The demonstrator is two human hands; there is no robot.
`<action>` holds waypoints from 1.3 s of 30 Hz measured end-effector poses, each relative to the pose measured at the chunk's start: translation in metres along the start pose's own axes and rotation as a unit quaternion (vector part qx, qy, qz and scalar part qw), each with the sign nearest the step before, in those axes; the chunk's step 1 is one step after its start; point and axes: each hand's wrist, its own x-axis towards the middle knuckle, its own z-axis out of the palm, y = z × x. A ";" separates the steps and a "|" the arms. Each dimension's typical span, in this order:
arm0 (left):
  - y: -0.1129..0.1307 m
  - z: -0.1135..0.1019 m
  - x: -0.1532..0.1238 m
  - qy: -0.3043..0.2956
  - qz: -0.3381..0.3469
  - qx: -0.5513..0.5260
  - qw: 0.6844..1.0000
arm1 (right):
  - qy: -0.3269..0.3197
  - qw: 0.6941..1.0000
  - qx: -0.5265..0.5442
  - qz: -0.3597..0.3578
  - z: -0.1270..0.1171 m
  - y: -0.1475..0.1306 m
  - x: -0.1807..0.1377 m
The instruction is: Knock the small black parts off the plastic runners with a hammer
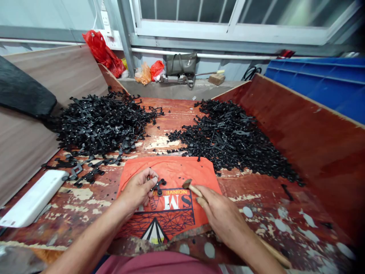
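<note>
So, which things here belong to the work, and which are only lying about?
Belongs, seemingly: hammer in right hand; black part in left hand; orange cloth; left black pile; right black pile.
Apparently lying about: white device; red bag; blue crate.

Cool light falls brightly, the right edge darkens, and blurred glare smears the window (239,18).

Small black part (159,187), round knobs at its right end, other end hidden in left hand (140,187), over orange cloth (168,167); contact unclear. Hammer (194,188) in right hand (221,208), just right of it: brown head far-left, pale wooden handle slanting near-right, partly covered.
</note>
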 end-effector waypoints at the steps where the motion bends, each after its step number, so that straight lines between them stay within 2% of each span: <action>1: -0.001 0.001 0.002 -0.002 0.003 -0.001 1.000 | 0.008 1.000 0.009 -0.003 0.003 0.001 -0.002; 7: -0.009 0.002 0.010 0.018 0.011 0.053 0.998 | 0.030 0.999 0.028 -0.001 0.007 0.003 -0.002; 17: -0.025 -0.002 0.015 0.062 0.132 0.178 0.973 | 0.007 1.000 -0.013 -0.006 -0.002 -0.002 0.003; 19: -0.025 -0.001 0.015 0.079 0.143 0.189 0.968 | 0.031 0.999 -0.012 -0.038 -0.008 -0.012 0.004; 24: -0.021 0.000 0.013 0.102 0.155 0.203 0.961 | 0.136 0.986 -0.020 -0.098 -0.018 -0.042 0.009; 26: -0.019 0.000 0.012 0.100 0.158 0.224 0.957 | 0.114 0.987 -0.045 -0.100 -0.012 -0.049 0.016; 28: -0.017 0.000 0.012 0.098 0.166 0.256 0.947 | 0.048 0.991 -0.088 -0.090 -0.004 -0.050 0.023; 30: -0.015 -0.001 0.012 0.101 0.170 0.291 0.936 | 0.010 0.992 -0.092 -0.083 0.001 -0.048 0.030; 34: -0.013 -0.002 0.013 0.098 0.162 0.318 0.929 | 0.098 0.989 -0.025 -0.109 0.003 -0.046 0.031; 35: -0.014 -0.002 0.013 0.096 0.159 0.320 0.929 | 0.095 0.989 -0.032 -0.106 0.004 -0.048 0.031; 39: -0.017 0.001 0.012 0.098 0.161 0.345 0.920 | -0.015 0.994 -0.084 -0.068 0.008 -0.055 0.034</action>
